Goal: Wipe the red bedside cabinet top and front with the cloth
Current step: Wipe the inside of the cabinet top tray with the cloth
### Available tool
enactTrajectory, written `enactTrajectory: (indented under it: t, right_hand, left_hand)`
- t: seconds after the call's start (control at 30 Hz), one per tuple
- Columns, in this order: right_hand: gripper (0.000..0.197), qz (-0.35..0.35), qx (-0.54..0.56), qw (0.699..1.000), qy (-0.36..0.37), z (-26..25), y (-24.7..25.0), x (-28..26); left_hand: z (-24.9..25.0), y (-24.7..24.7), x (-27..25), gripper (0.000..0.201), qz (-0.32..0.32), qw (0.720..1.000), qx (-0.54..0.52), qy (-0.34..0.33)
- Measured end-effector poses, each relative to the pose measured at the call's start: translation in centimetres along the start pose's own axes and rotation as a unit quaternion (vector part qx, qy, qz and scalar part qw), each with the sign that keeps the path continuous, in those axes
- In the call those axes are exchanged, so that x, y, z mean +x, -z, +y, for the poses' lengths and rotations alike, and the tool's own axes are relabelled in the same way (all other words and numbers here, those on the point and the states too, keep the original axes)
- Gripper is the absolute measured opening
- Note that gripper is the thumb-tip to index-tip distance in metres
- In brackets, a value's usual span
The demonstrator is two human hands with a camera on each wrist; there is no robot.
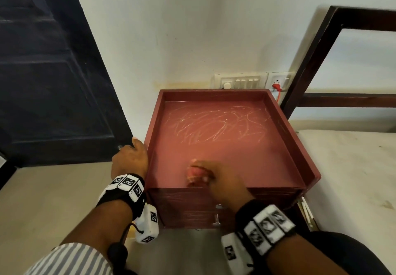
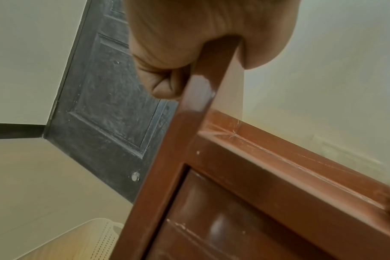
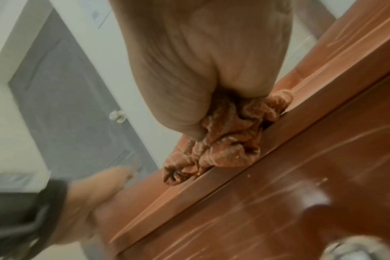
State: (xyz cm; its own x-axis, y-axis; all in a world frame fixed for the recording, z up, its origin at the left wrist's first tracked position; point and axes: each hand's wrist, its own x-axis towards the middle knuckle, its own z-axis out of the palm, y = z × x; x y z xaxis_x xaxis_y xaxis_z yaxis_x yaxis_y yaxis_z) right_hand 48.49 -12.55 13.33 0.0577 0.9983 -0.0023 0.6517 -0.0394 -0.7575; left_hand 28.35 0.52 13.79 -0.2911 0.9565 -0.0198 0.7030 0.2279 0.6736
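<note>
The red bedside cabinet (image 1: 227,150) stands against the wall, its recessed top marked with pale scribbles toward the back. My right hand (image 1: 216,178) grips a crumpled reddish cloth (image 1: 196,174) at the front edge of the top; the right wrist view shows the cloth (image 3: 225,140) bunched under the palm on the front rim. My left hand (image 1: 130,157) holds the cabinet's left rim (image 2: 198,91), fingers curled on the outer side and thumb on the inner side. The cabinet front (image 1: 192,208) carries a metal knob (image 1: 217,214).
A dark door (image 1: 49,71) is at the left. A switch panel (image 1: 242,82) and a socket with a red plug (image 1: 277,86) are on the wall behind. A bed with a dark frame (image 1: 310,60) and pale mattress (image 1: 353,178) is at the right. Pale floor lies to the left.
</note>
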Motion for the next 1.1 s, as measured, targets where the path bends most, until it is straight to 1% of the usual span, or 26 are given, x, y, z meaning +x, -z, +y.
enactTrajectory:
  t: [0.03, 0.07, 0.1, 0.17, 0.23, 0.27, 0.3, 0.33, 0.37, 0.43, 0.47, 0.5, 0.53, 0.57, 0.63, 0.7, 0.73, 0.77, 0.8, 0.87, 0.93, 0.97, 1.0, 1.07, 1.1]
  right_hand:
    - [0.047, 0.007, 0.017, 0.999, -0.031, 1.1, 1.7, -0.5]
    - [0.045, 0.030, 0.009, 0.997, -0.065, 2.4, 3.5, -0.7]
    - [0.046, 0.059, -0.032, 0.992, -0.107, 4.2, 5.5, -0.7]
    - [0.045, 0.121, -0.104, 0.970, -0.182, 6.7, 8.3, 0.1]
    - [0.039, 0.172, -0.120, 0.953, -0.219, 7.2, 9.9, 1.2]
    - [0.032, 0.189, -0.102, 0.951, -0.223, 6.9, 9.6, 2.0]
    - [0.024, 0.191, -0.079, 0.954, -0.218, 6.3, 8.7, 2.9]
    - [0.019, 0.180, -0.058, 0.962, -0.198, 5.0, 7.4, 3.8]
    - [0.017, 0.164, -0.049, 0.970, -0.173, 3.9, 5.5, 4.6]
    - [0.010, 0.103, -0.050, 0.986, -0.118, 0.8, 1.6, 5.2]
    - [0.016, 0.071, -0.049, 0.993, -0.084, -0.8, -0.2, 5.0]
    - [0.028, 0.044, -0.053, 0.996, -0.050, -2.1, -1.9, 4.8]
    - [0.037, 0.035, -0.067, 0.997, -0.019, -3.4, -3.1, 4.2]
    - [0.042, 0.030, -0.073, 0.997, 0.001, -3.5, -4.0, 3.9]
    - [0.044, 0.012, -0.066, 0.998, 0.019, -3.1, -4.0, 2.8]
    - [0.042, -0.013, 0.009, 1.000, -0.003, -1.6, -2.3, 1.5]
    - [0.043, -0.014, 0.068, 0.997, -0.025, -0.6, -0.9, 0.7]
    - [0.045, -0.007, 0.096, 0.994, -0.045, 0.7, 0.7, -0.1]
    - [0.048, 0.017, 0.109, 0.991, -0.072, 1.9, 2.5, -0.8]
    - [0.047, 0.115, 0.024, 0.984, -0.132, 4.7, 6.1, -1.9]
    - [0.042, 0.211, -0.050, 0.956, -0.200, 6.8, 9.0, -1.8]
    - [0.037, 0.237, -0.065, 0.945, -0.215, 7.9, 9.8, -1.1]
    - [0.031, 0.240, -0.066, 0.942, -0.223, 8.6, 10.3, -0.3]
    - [0.022, 0.207, -0.070, 0.948, -0.231, 9.3, 10.1, 2.2]
    - [0.027, 0.186, -0.075, 0.951, -0.236, 9.2, 9.6, 3.5]
  left_hand:
    - [-0.1, 0.0, 0.2, 0.071, 0.000, 1.000, 0.000, -0.002]
    - [-0.3, 0.1, 0.4, 0.071, -0.002, 1.000, 0.000, -0.004]
    - [-0.3, -0.3, 0.6, 0.071, -0.004, 1.000, -0.001, -0.008]
    - [-0.4, 0.0, 0.8, 0.071, 0.000, 1.000, 0.004, -0.014]
    - [-0.5, -0.4, 1.0, 0.072, -0.007, 1.000, 0.012, -0.013]
    - [-0.5, -0.5, 1.1, 0.072, -0.007, 1.000, 0.015, -0.011]
    - [-0.5, -0.7, 1.1, 0.073, -0.005, 1.000, 0.017, -0.010]
    - [-0.5, -0.7, 1.1, 0.073, -0.004, 1.000, 0.017, -0.007]
    - [-0.5, -0.7, 1.1, 0.073, -0.002, 1.000, 0.017, -0.007]
    - [-0.4, -0.6, 0.9, 0.073, 0.001, 1.000, 0.018, -0.014]
    - [-0.4, -0.4, 0.7, 0.072, 0.003, 1.000, 0.018, -0.018]
    - [-0.4, -0.4, 0.6, 0.072, 0.006, 1.000, 0.017, -0.020]
    - [-0.4, -0.3, 0.4, 0.071, 0.010, 1.000, 0.013, -0.020]
    - [-0.3, -0.1, 0.3, 0.071, 0.013, 1.000, 0.008, -0.019]
    - [-0.3, -0.1, 0.2, 0.070, 0.012, 1.000, 0.002, -0.019]
    - [-0.5, -0.1, 0.2, 0.070, 0.009, 1.000, -0.003, -0.021]
    - [-0.5, -0.1, 0.3, 0.070, 0.007, 1.000, -0.005, -0.021]
    - [-0.6, -0.2, 0.4, 0.069, 0.005, 1.000, -0.007, -0.019]
    - [-0.7, -0.2, 0.6, 0.069, 0.002, 1.000, -0.009, -0.019]
    - [-0.8, -0.4, 0.8, 0.069, -0.005, 1.000, -0.011, -0.018]
    - [-0.9, -0.6, 1.0, 0.068, -0.008, 1.000, -0.013, -0.016]
    - [-0.9, -0.8, 1.2, 0.068, -0.009, 1.000, -0.014, -0.015]
    - [-0.9, -0.9, 1.3, 0.068, -0.009, 1.000, -0.015, -0.015]
    - [-1.0, -1.0, 1.5, 0.068, -0.006, 1.000, -0.015, -0.014]
    - [-1.1, -1.1, 1.5, 0.067, -0.006, 1.000, -0.012, -0.013]
